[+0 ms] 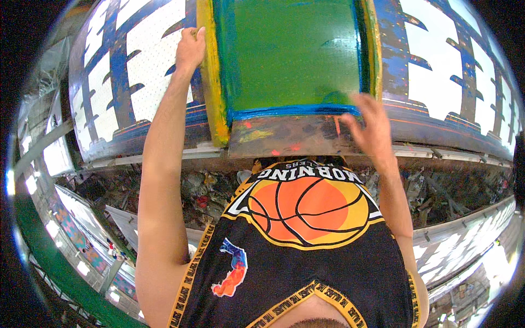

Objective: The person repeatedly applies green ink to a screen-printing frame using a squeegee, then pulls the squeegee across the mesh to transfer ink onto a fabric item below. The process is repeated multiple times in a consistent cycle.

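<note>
A screen-printing frame (210, 82) with a yellow rim and green mesh (290, 49) lies on the long print table in front of me. My left hand (190, 49) grips the frame's left rail near its far end. A wide, paint-stained squeegee (284, 135) stands across the near end of the mesh, along a line of blue ink (290, 111). My right hand (367, 127) rests on the squeegee's right end, blurred, fingers spread over its top edge.
White fabric with blue printed stripes (142, 60) covers the table left and right of the frame (443, 71). The table's metal edge (437, 153) runs across. Below it lies dark clutter on the floor (191, 191). My black basketball jersey (306, 246) fills the lower middle.
</note>
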Tool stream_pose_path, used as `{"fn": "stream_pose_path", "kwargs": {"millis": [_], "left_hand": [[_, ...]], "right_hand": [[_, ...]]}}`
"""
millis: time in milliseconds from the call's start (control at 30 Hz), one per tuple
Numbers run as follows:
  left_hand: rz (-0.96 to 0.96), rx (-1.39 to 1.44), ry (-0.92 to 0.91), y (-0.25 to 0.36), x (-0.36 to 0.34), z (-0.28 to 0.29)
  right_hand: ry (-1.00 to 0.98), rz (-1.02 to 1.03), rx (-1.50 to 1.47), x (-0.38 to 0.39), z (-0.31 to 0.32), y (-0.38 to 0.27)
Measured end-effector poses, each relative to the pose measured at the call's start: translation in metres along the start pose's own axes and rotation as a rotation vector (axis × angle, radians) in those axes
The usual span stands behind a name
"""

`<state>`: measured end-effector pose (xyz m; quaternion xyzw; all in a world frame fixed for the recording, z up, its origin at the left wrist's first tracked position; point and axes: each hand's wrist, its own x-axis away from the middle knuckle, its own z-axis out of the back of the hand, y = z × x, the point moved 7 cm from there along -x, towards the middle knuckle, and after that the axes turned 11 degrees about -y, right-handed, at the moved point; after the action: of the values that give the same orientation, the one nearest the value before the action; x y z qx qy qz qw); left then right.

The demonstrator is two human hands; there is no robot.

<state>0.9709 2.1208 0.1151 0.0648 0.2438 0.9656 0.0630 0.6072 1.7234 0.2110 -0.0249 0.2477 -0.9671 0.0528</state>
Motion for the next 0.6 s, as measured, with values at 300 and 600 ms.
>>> {"fn": "stream_pose_path", "kwargs": {"millis": [300,600], "left_hand": [[-0.093,0.050,0.116,0.010,0.012,0.001],[-0.140,0.080,0.160,0.021,0.015,-0.005]], "right_hand": [[-0.539,0.244,0.278,-0.009,-0.076,-0.107],[-0.261,0.009,0.308,-0.026,-0.079,-0.101]]}}
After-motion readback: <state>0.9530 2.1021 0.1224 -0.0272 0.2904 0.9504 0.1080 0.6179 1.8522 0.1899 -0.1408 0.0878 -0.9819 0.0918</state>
